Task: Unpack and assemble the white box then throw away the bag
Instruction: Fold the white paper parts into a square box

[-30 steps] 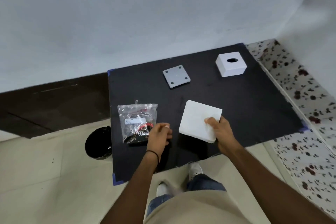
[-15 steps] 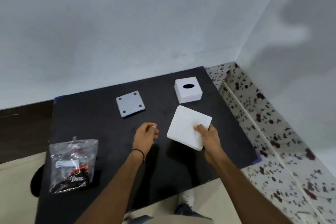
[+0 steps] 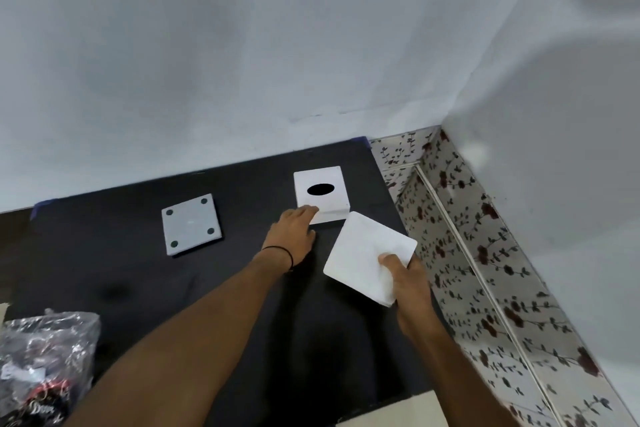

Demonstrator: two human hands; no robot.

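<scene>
The left hand [image 3: 293, 230], fingers spread and empty, touches the white box [image 3: 321, 193] just ahead (near-left corner). The right hand [image 3: 408, 282] pinches a white panel [image 3: 369, 253].

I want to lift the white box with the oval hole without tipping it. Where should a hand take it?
Grip the white box across two opposite side walls, coming down from above. It sits upright and flat on the black table, with square vertical sides. The left hand already touches its near-left corner; keep fingers out of the oval hole.
</scene>
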